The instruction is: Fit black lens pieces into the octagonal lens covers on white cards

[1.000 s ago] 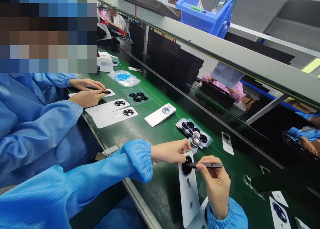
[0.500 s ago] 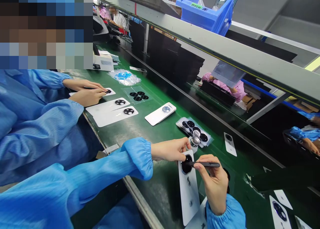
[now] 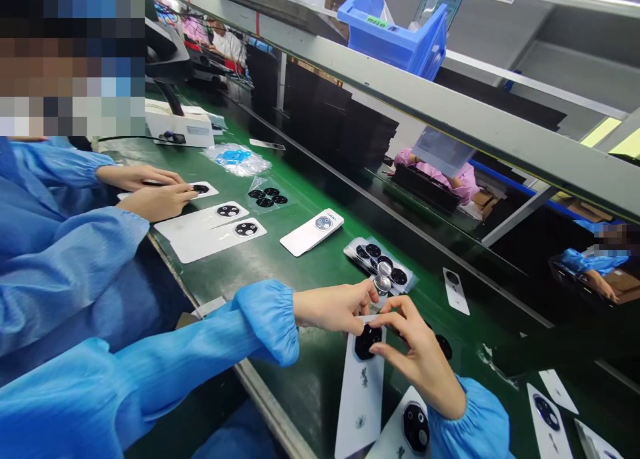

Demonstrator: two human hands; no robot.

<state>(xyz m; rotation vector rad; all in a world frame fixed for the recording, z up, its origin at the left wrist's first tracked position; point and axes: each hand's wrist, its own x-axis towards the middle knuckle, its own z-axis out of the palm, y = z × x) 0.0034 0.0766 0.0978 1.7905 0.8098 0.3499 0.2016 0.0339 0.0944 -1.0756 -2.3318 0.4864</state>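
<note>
A white phone back cover (image 3: 361, 392) with a black round camera plate (image 3: 365, 347) lies at the front edge of the green bench. My left hand (image 3: 340, 307) is at its top end, thumb on the cover near the plate and the other fingers curled beside it. Over the plate's right side is my right hand (image 3: 420, 352), thumb and forefinger apart at the plate's edge; no tool shows in it. A second white cover (image 3: 393, 439) lies partly under my right forearm. Small round metal pieces (image 3: 383, 283) sit just beyond my left fingertips.
Film sheets with black plates (image 3: 399, 276) lie beyond my hands. A white cover stack (image 3: 311, 233) is further left. A co-worker's hands (image 3: 163, 202) work on another cover at left. More white covers (image 3: 547, 422) lie at right. A blue bin (image 3: 390, 42) stands on the rail above.
The black tweezers are no longer visible in my right hand, whose fingers have spread at the plate. The cover's lower end has swung left, showing more of the second cover.
</note>
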